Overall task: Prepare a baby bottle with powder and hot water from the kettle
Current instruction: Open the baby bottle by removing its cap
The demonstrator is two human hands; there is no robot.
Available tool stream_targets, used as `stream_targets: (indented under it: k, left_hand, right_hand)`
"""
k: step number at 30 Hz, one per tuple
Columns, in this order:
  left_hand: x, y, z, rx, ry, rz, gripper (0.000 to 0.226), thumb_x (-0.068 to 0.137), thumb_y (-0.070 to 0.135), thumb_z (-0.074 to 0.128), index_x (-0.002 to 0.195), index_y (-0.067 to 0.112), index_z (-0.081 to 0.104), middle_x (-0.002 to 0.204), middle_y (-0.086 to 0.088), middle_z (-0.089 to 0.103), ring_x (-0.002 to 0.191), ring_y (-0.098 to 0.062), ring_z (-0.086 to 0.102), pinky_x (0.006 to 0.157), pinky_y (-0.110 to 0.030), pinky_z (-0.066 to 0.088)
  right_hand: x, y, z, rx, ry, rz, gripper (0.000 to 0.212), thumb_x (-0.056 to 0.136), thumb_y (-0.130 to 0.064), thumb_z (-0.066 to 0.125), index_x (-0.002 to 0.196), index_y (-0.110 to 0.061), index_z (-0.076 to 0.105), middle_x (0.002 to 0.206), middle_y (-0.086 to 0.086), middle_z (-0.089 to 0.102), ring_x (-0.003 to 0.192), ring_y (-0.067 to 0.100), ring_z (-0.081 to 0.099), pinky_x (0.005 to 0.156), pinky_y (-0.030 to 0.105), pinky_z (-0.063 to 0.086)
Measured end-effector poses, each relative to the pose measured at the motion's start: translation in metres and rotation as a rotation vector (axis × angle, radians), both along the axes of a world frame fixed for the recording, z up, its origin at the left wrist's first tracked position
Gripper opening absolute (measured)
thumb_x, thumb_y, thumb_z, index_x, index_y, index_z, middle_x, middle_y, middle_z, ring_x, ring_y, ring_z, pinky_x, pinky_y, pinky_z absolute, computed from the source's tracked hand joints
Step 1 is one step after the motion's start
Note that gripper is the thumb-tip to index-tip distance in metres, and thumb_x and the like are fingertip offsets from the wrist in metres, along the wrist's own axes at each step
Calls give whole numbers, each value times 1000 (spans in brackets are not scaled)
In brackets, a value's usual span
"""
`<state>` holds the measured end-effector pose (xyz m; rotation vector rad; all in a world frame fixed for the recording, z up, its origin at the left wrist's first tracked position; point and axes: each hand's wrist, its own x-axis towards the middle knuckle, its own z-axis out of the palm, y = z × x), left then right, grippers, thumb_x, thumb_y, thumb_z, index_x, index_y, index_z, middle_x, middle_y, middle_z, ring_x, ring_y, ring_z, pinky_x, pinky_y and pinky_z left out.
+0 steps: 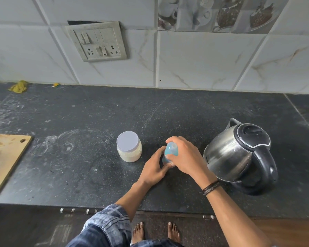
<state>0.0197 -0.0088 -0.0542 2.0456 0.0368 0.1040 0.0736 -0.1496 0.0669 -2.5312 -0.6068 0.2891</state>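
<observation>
Both hands, left (154, 165) and right (183, 155), grip the baby bottle (169, 151) standing on the bench (96, 113) between powder jar (129, 146) and kettle (239, 155); twisting off-centre could topple it.

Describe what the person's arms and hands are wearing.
The left arm has a blue-and-grey checked fabric sleeve rolled up near the elbow; the forearm below it is bare. The right arm shows no sleeve, only thin dark cord wristbands stacked at the wrist. The left hand and right hand wear no gloves; no rings are visible.
</observation>
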Motion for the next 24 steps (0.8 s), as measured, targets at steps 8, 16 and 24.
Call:
stream_targets:
  k: [8, 16, 24]
  left_hand:
    - [0, 0, 1, -13, -8, 8, 67, 89, 69, 61, 144, 38, 39, 139, 23, 56, 123, 5, 54, 96, -11, 41]
    - [0, 0, 2, -22, -8, 22, 64, 88, 73, 60, 141, 45, 38, 133, 35, 53, 121, 7, 54, 95, -11, 41]
    - [0, 0, 3, -20, -8, 9, 69, 89, 70, 60, 144, 35, 40, 138, 23, 56, 123, 4, 54, 97, -15, 42]
  right_hand:
    - [2, 2, 2, 11, -20, -7, 46, 90, -29, 78, 133, -28, 61, 126, -7, 58, 113, 19, 61, 82, 27, 42]
    - [2, 2, 3, 23, -51, 0, 55, 88, -35, 80, 138, -31, 58, 132, -8, 54, 116, 18, 56, 84, 28, 42]
    - [3, 0, 1, 56, -62, -1, 59, 84, -28, 82, 137, -33, 58, 133, -9, 57, 119, 16, 53, 88, 27, 43]
